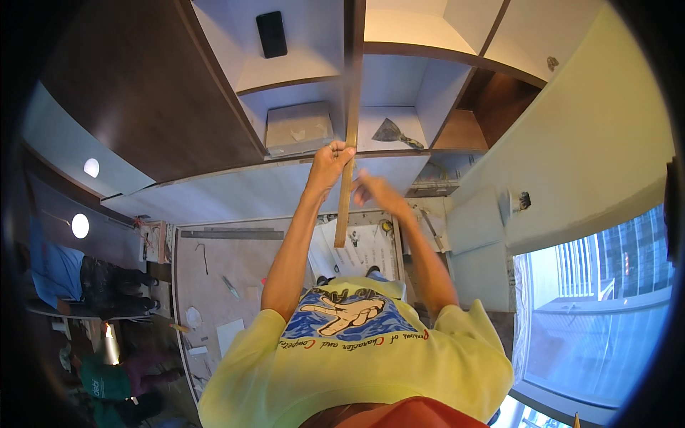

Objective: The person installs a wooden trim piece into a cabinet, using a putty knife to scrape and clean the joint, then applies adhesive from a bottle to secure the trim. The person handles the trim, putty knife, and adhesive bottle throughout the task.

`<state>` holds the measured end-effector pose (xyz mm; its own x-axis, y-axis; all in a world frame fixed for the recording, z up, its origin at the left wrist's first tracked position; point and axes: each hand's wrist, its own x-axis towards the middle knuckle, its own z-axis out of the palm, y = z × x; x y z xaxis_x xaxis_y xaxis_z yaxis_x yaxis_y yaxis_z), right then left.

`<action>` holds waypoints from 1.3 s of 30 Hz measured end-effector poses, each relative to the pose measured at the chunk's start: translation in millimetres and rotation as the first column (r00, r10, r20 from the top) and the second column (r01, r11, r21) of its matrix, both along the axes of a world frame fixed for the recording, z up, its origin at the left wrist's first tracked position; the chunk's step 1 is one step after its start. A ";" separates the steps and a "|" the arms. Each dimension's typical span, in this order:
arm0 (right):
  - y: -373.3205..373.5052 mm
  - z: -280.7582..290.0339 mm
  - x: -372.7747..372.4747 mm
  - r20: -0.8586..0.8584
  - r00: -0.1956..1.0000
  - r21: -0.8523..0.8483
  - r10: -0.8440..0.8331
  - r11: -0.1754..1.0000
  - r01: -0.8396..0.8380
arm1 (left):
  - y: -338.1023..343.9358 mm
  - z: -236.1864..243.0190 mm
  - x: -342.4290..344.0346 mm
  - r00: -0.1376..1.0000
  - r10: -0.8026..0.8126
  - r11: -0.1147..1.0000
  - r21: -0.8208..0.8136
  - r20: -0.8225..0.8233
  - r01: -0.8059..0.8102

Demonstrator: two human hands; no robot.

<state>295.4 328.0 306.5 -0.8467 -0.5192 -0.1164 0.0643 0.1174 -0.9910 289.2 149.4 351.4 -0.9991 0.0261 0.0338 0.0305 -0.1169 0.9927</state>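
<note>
While right grip [378,192] hovers, blurred — left grip [331,164] pinches wooden strip [343,214].

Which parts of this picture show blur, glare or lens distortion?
Head view: the right hand is blurred, while the left hand, holding a wooden strip, looks sharper; head view: the window and a round light stand out brightly; head view: the shelf edge bows, and the picture's corners go dark.
</note>
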 end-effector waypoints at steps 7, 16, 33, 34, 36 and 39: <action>-34.2 57.0 -171.3 0.111 0.939 -0.316 -0.324 0.885 0.343 | 7.0 -10.6 -2.7 1.000 -0.007 0.998 -0.055 0.001 0.007; -70.2 73.8 -188.0 -0.005 0.886 -0.426 -0.463 0.803 0.417 | 14.6 -9.1 1.9 0.997 0.073 0.993 -0.090 0.005 -0.073; -55.6 92.5 -142.8 -0.090 0.903 -0.323 -0.420 0.870 0.373 | 9.3 -6.7 42.5 1.000 0.025 0.997 -0.069 0.000 -0.025; -50.2 94.0 -148.3 -0.097 0.909 -0.234 -0.406 0.897 0.376 | 8.2 -7.2 42.4 0.999 0.021 0.997 -0.080 0.033 -0.019; -42.9 101.6 -163.3 -0.159 0.902 -0.224 -0.402 0.904 0.363 | 6.6 -7.1 43.9 1.000 0.025 0.998 -0.058 0.011 -0.024; -45.1 118.4 -192.8 -0.159 0.877 -0.295 -0.453 0.870 0.396 | 6.8 -5.4 49.9 0.999 0.033 0.998 -0.049 -0.027 -0.034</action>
<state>102.6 282.9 424.9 -0.9798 -0.0906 0.1781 -0.1668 -0.1207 -0.9786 339.0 156.2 346.1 -0.9982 -0.0053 0.0594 0.0597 -0.0659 0.9960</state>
